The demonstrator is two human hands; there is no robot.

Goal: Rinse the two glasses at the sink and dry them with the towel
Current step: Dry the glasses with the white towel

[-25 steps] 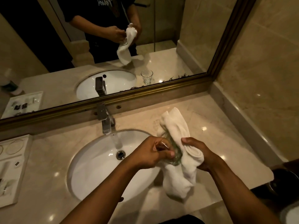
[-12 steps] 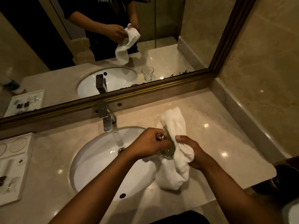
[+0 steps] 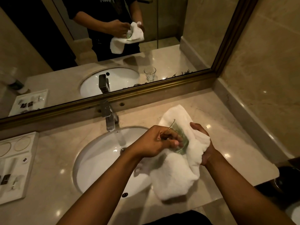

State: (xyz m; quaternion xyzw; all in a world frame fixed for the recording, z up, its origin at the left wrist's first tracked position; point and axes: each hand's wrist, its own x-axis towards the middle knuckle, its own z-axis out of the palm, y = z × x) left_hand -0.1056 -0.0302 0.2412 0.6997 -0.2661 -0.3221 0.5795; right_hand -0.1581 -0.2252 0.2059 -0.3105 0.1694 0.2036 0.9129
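My left hand (image 3: pixel 156 140) grips a clear glass (image 3: pixel 177 138) lying on its side, fingers at its rim. My right hand (image 3: pixel 203 143) holds a white towel (image 3: pixel 177 172) bunched around the glass's base; the cloth hangs down over the counter edge. Both hands are above the right rim of the white sink (image 3: pixel 97 159). The second glass shows only as a reflection in the mirror (image 3: pixel 149 73), standing upright on the counter; the towel hides the real one.
A chrome faucet (image 3: pixel 108 116) runs a thin stream into the basin. A white amenity tray (image 3: pixel 14 166) sits at the left. The marble counter (image 3: pixel 227 114) extends right to a wall. A dark bin (image 3: pixel 287 179) stands lower right.
The glass has turned in my hands, its rim now showing more toward the mirror. The towel has spread wider around it, and both hands have shifted slightly.
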